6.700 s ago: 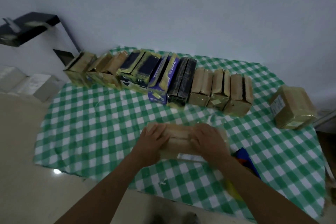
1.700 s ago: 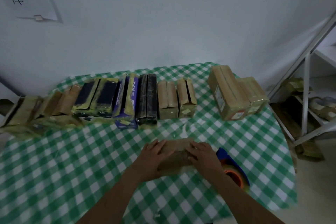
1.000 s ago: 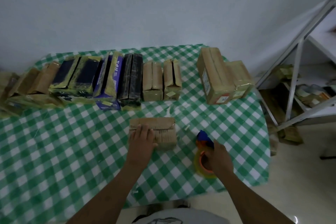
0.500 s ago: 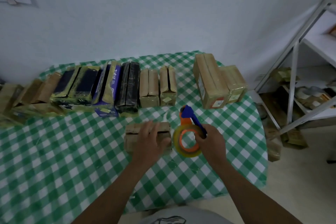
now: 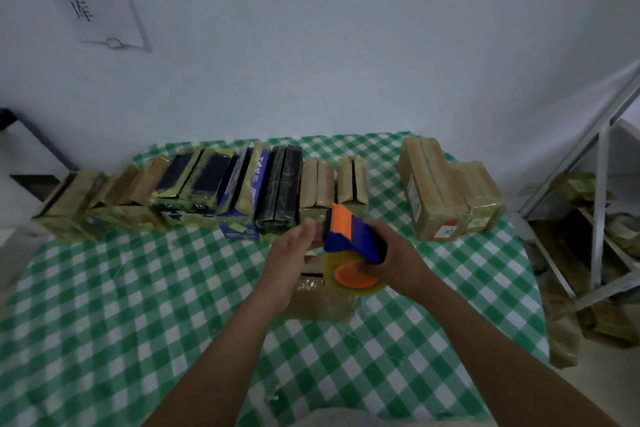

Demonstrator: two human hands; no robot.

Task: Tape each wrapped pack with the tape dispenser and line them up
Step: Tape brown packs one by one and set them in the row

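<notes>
My right hand [image 5: 398, 260] now grips the tape dispenser [image 5: 349, 236], lifted over the centre pack [image 5: 318, 302]; my left hand [image 5: 292, 253] has left the pack, pinch unclear: taping next.

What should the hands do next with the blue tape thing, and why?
Probably lower the tape dispenser onto the wrapped pack and start a strip. The right hand grips it over the pack, which lies flat on the cloth, and the left hand is beside its front end.
</notes>
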